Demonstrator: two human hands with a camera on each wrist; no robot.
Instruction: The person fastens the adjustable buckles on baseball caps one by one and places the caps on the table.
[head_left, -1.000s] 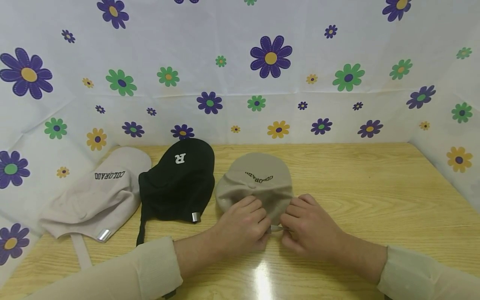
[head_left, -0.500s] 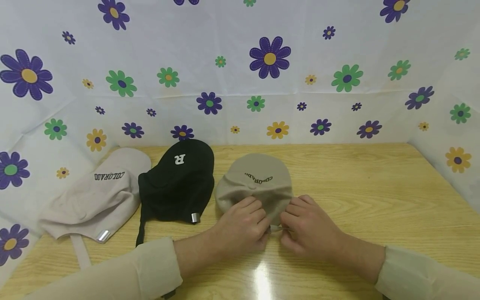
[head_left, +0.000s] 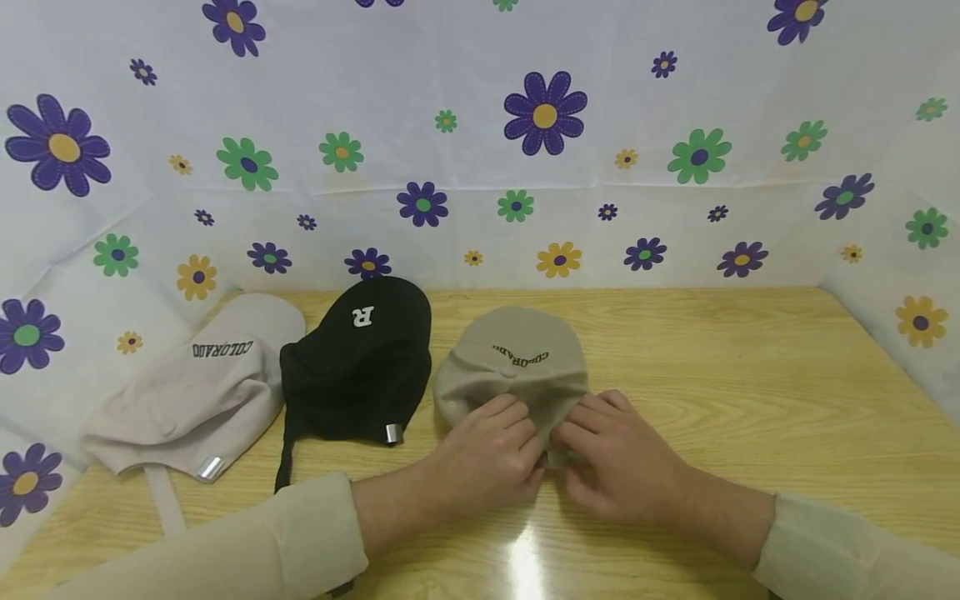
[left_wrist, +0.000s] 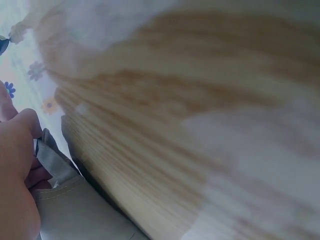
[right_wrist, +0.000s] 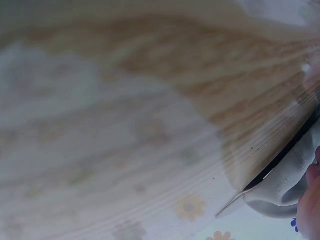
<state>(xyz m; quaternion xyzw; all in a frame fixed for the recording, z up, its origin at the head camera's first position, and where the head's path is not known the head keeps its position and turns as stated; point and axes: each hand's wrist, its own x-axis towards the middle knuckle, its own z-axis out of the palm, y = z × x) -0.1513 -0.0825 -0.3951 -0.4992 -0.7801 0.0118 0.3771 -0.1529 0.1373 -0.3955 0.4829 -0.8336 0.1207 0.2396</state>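
Note:
A khaki baseball cap (head_left: 543, 329) with dark COLORADO lettering lies in the middle of the table, its brim toward the back. At its near edge, the left hand (head_left: 487, 454) grips the back of the cap with curled fingers. Close beside it, the right hand (head_left: 622, 458) pinches the cap's back edge, where a small bit of the closure shows between the hands. In the left wrist view, the fabric strap (left_wrist: 56, 164) passes by the left fingers above a stitched edge. Only the fingers' edge of the right hand and the cap's grey-looking cloth (right_wrist: 272, 202) appear in the right wrist view.
To the left lie a black cap (head_left: 367, 375) with a white R and a pale pinkish cap (head_left: 232, 392) with COLORADO lettering, both with loose straps and metal clasps. The wooden table (head_left: 750, 375) meets a flower-print cloth (head_left: 480, 158) behind and at the sides.
The right hand has shifted slightly left, closer to the left hand, and the strap piece between them shows less. The caps stay in place.

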